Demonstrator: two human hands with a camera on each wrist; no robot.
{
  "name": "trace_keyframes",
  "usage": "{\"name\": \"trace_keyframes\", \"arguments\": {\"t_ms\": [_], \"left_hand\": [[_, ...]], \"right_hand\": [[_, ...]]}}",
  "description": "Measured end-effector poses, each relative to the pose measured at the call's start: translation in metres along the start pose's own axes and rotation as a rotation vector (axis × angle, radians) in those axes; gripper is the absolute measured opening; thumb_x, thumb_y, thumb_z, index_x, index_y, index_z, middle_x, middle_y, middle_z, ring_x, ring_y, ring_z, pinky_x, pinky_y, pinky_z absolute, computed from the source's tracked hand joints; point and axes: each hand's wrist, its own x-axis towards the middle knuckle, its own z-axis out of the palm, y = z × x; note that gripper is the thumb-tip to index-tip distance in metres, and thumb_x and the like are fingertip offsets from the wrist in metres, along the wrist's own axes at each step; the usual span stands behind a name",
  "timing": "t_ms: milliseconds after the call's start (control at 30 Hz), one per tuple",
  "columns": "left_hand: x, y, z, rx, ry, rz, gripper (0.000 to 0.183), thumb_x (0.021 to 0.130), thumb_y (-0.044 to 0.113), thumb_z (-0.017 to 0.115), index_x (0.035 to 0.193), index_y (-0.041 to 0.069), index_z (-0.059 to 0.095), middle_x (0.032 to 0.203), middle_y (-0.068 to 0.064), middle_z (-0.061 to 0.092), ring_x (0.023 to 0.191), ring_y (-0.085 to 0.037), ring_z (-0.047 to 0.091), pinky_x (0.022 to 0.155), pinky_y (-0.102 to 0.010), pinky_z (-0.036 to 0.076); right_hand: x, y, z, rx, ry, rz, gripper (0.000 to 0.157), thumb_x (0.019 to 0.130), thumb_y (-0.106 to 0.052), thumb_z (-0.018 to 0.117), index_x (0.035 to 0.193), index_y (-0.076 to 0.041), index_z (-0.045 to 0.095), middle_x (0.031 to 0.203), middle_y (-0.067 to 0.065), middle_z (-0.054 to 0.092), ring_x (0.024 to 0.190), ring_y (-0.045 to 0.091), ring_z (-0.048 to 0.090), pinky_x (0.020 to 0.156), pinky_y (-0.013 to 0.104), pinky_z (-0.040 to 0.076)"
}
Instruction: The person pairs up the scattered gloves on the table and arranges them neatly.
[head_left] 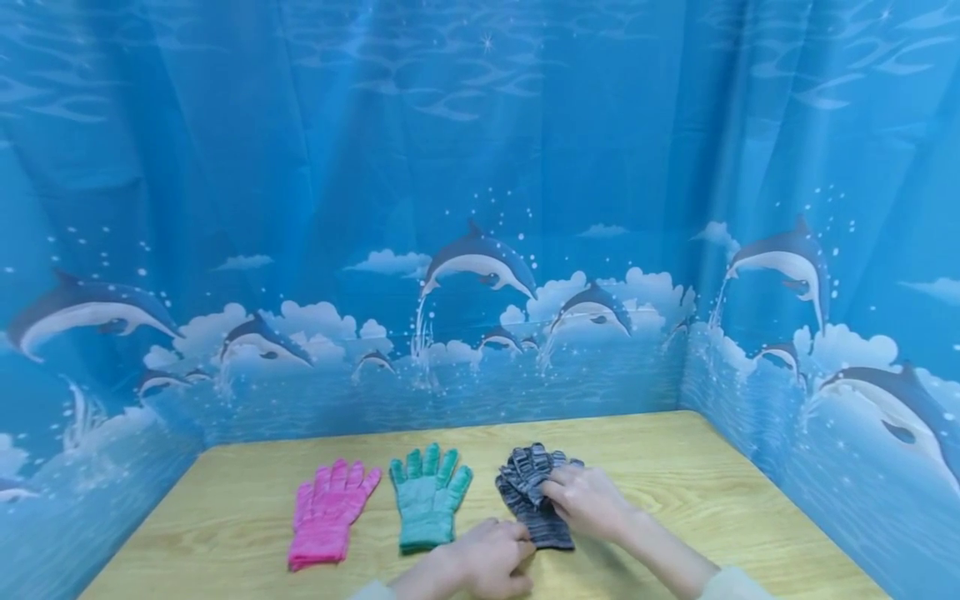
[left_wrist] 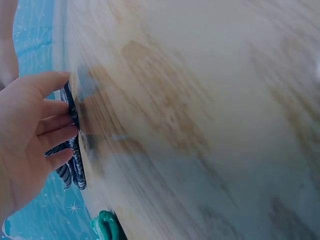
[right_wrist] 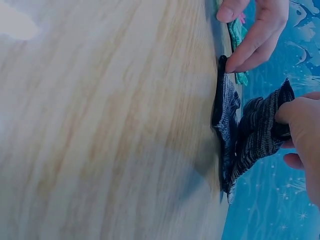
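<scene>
Your right hand [head_left: 588, 498] pinches the upper gray glove [right_wrist: 257, 132], above the lower gray glove [head_left: 551, 532] on the table [head_left: 660, 454]; your left hand [head_left: 491, 557], fingers loose, touches the lower cuff [head_left: 558, 547].

I've a blk/grey streaked glove [head_left: 523, 477]; see pink glove [head_left: 328, 512], green glove [head_left: 427, 502], yellowish wood-grain tbl [head_left: 667, 467], blue backdrop [head_left: 480, 142] w/ wht-bellied dolphins [head_left: 480, 252].
</scene>
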Motion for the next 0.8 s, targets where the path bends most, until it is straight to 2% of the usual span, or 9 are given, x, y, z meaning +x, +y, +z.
{"name": "trace_keyframes", "arguments": {"t_ms": [200,333,467,600,800], "left_hand": [[-0.002,-0.001,-0.001,0.035,0.033,0.031,0.031,0.088,0.039,0.057,0.107,0.015,0.064,0.11,0.009,0.058,0.098,-0.001,0.053,0.079,-0.024,0.043],[-0.004,-0.003,0.001,0.083,0.016,0.046,0.038,0.089,0.041,0.056,0.115,0.014,0.063,0.118,0.007,0.057,0.107,-0.005,0.052,0.086,-0.029,0.044],[-0.005,-0.005,0.003,0.141,-0.009,0.07,0.042,0.09,0.043,0.054,0.121,0.015,0.059,0.122,0.007,0.054,0.112,-0.006,0.049,0.09,-0.029,0.041],[-0.006,-0.005,0.004,0.189,0.013,0.099,0.042,0.09,0.043,0.054,0.121,0.015,0.059,0.121,0.008,0.053,0.109,-0.005,0.049,0.087,-0.025,0.041],[-0.011,-0.004,0.005,0.183,0.031,0.098,0.044,0.09,0.044,0.053,0.123,0.015,0.058,0.124,0.007,0.053,0.113,-0.006,0.049,0.09,-0.028,0.041]], "right_hand": [[0.0,-0.002,-0.001,-0.016,-0.006,-0.007,0.017,0.062,-0.009,0.073,0.076,-0.014,0.064,0.07,-0.006,0.058,0.06,0.008,0.053,0.05,0.016,0.042],[-0.002,-0.007,0.003,0.008,-0.032,0.005,0.016,0.064,-0.013,0.074,0.076,-0.016,0.064,0.071,-0.007,0.058,0.062,0.008,0.054,0.05,0.017,0.043],[-0.005,-0.011,0.005,0.062,-0.072,0.07,0.016,0.068,-0.014,0.074,0.08,-0.017,0.065,0.074,-0.007,0.058,0.065,0.007,0.054,0.05,0.018,0.042],[-0.007,-0.015,0.006,0.103,-0.102,0.129,0.015,0.069,-0.014,0.073,0.081,-0.018,0.065,0.076,-0.008,0.058,0.065,0.007,0.054,0.048,0.018,0.041],[-0.009,-0.024,0.007,0.213,-0.152,0.233,0.017,0.071,-0.014,0.075,0.078,-0.018,0.06,0.073,-0.011,0.058,0.065,0.004,0.055,0.05,0.019,0.042]]}}
